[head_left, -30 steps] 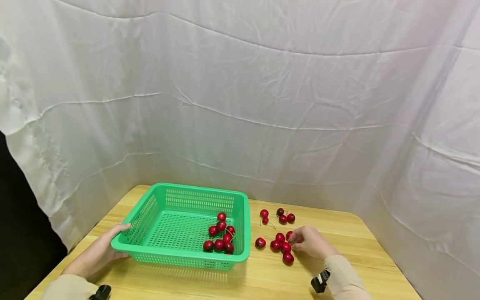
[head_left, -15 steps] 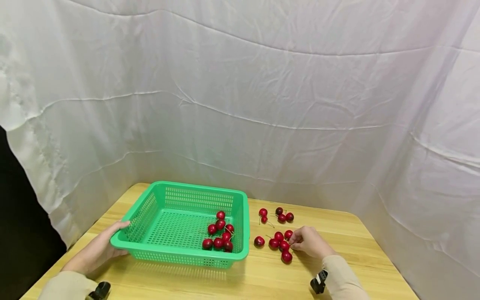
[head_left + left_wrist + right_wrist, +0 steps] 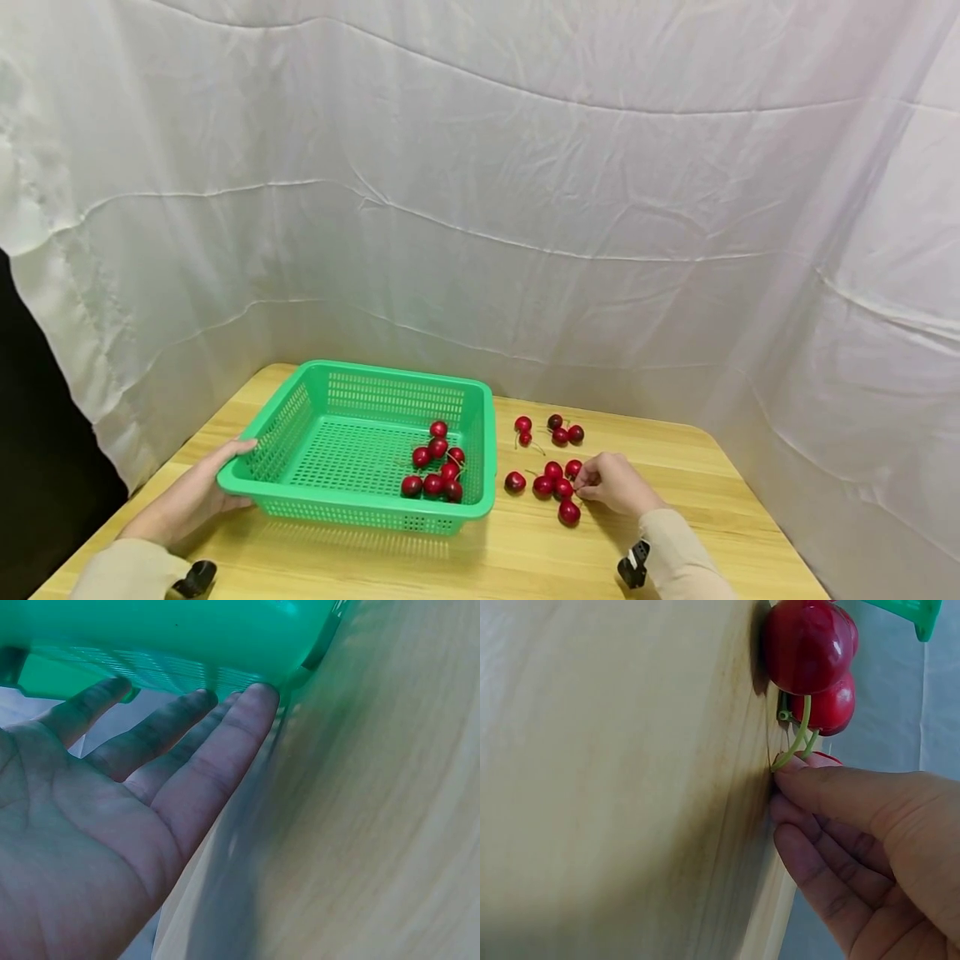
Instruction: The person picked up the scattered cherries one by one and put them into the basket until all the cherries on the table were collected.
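Observation:
My left hand (image 3: 198,492) holds the left front corner of a green plastic basket (image 3: 358,507). Its thumb lies over the rim; in the left wrist view the other fingers (image 3: 217,761) reach against the outer wall from below. Several dark red cherries (image 3: 432,484) lie in the right part of the basket. On the table to the right, my right hand (image 3: 618,485) is at the edge of a cluster of cherries (image 3: 552,471). Close up, its thumb and forefinger pinch a green cherry stem (image 3: 804,727) near a large cherry (image 3: 802,646).
Two cherries (image 3: 522,424) and a group of three cherries (image 3: 559,436) lie farther back on the wooden table (image 3: 675,467). A single cherry (image 3: 514,482) sits between basket and cluster. White cloth (image 3: 480,208) hangs behind the table and along its sides.
The head view has shifted slightly, so everything appears a little farther left. Both hands keep their places, the left at the basket corner and the right beside the cherry cluster.

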The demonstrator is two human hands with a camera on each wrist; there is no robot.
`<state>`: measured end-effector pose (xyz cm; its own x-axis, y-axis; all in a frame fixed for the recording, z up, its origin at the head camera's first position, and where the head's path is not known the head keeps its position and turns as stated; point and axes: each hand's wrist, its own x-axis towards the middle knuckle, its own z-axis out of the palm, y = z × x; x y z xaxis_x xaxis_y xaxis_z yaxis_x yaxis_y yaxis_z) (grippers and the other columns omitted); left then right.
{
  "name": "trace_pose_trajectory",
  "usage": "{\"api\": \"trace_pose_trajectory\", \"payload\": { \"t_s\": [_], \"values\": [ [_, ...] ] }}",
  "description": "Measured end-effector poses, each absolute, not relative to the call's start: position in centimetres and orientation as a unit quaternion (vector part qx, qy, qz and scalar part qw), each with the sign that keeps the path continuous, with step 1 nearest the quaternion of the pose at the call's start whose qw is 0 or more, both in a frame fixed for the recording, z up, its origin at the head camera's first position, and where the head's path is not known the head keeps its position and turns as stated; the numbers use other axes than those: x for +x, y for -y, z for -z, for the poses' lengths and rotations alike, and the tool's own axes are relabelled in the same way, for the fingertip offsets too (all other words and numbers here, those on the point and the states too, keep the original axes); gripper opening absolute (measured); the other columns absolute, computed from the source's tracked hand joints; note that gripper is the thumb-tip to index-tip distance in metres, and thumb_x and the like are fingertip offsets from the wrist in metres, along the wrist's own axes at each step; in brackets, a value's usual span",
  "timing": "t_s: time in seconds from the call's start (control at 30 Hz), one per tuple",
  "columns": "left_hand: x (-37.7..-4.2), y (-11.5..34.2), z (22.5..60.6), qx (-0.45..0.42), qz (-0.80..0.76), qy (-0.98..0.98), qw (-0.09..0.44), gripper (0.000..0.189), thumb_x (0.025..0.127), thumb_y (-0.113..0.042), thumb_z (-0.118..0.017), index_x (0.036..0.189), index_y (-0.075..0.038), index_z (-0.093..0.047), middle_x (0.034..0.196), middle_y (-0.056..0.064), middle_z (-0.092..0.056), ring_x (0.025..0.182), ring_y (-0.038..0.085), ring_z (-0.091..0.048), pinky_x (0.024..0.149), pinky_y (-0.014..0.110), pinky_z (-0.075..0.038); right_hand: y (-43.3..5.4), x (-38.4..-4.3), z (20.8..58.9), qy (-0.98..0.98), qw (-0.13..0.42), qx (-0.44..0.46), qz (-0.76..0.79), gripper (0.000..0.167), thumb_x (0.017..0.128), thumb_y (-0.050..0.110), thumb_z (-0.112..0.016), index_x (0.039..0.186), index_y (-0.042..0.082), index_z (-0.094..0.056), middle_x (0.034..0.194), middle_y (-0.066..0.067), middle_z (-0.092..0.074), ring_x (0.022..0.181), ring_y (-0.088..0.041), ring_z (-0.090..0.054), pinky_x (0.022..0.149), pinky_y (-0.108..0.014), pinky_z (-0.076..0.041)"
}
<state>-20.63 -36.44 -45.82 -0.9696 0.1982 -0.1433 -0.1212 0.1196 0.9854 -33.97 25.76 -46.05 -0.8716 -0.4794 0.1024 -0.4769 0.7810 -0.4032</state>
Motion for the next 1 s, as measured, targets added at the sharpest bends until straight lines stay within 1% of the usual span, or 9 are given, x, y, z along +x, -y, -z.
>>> {"api": "trace_pose_trajectory", "payload": {
  "t_s": [0.07, 0.23, 0.37, 0.6, 0.77, 1.0],
  "values": [
    [-20.7, 36.5, 45.9, 0.029, -0.662, -0.739, 0.121, 0.078, 0.118, -0.044, -0.023, 0.167, 0.007, 0.01, 0.167, 0.04, -0.012, 0.13, 0.014, -0.055, 0.106, 0.041, -0.054, -25.7, -34.0, 46.1, -0.944, 0.003, -0.252, 0.212, 0.017, 0.087, 0.007, -0.088, 0.078, 0.017, -0.076, 0.075, 0.01, -0.071, 0.071, 0.0, -0.059, 0.071, -0.021, -0.053],
    [-20.7, 36.6, 46.0, 0.029, -0.663, -0.738, 0.117, 0.078, 0.118, -0.044, -0.022, 0.167, 0.007, 0.009, 0.165, 0.039, -0.018, 0.12, 0.004, -0.059, 0.102, 0.036, -0.055, -25.5, -33.9, 46.1, -0.946, 0.007, -0.237, 0.223, 0.017, 0.087, 0.008, -0.087, 0.078, 0.017, -0.075, 0.076, 0.009, -0.071, 0.071, -0.002, -0.06, 0.072, -0.022, -0.055],
    [-20.7, 36.6, 46.1, 0.03, -0.665, -0.737, 0.119, 0.078, 0.118, -0.045, -0.021, 0.167, 0.007, 0.01, 0.166, 0.04, -0.015, 0.118, 0.001, -0.059, 0.101, 0.035, -0.054, -25.6, -33.8, 46.0, -0.944, 0.009, -0.238, 0.227, 0.016, 0.088, 0.009, -0.086, 0.078, 0.016, -0.075, 0.075, 0.009, -0.071, 0.071, -0.002, -0.06, 0.073, -0.022, -0.054],
    [-20.8, 36.5, 46.1, 0.024, -0.662, -0.74, 0.118, 0.078, 0.118, -0.045, -0.022, 0.167, 0.007, 0.008, 0.166, 0.039, -0.017, 0.119, 0.003, -0.059, 0.101, 0.036, -0.055, -26.1, -33.6, 45.8, -0.938, 0.023, -0.241, 0.249, 0.013, 0.088, 0.008, -0.086, 0.081, 0.013, -0.076, 0.077, 0.007, -0.072, 0.071, -0.002, -0.061, 0.073, -0.021, -0.054],
    [-20.8, 36.5, 46.0, 0.026, -0.659, -0.742, 0.124, 0.078, 0.118, -0.045, -0.021, 0.167, 0.007, 0.01, 0.166, 0.041, -0.015, 0.123, 0.006, -0.057, 0.105, 0.039, -0.054, -26.4, -33.5, 45.4, -0.93, 0.034, -0.236, 0.279, 0.008, 0.09, 0.006, -0.083, 0.084, 0.008, -0.078, 0.079, 0.002, -0.075, 0.073, -0.009, -0.066, 0.072, -0.021, -0.055],
    [-20.7, 36.6, 45.9, 0.026, -0.657, -0.744, 0.121, 0.078, 0.118, -0.045, -0.021, 0.167, 0.007, 0.011, 0.166, 0.04, -0.014, 0.122, 0.005, -0.057, 0.105, 0.04, -0.053, -26.0, -33.5, 43.7, -0.93, 0.019, -0.231, 0.287, 0.005, 0.092, 0.007, -0.082, 0.089, 0.004, -0.079, 0.084, -0.002, -0.078, 0.075, -0.012, -0.069, 0.069, -0.02, -0.057]
  ]
}}
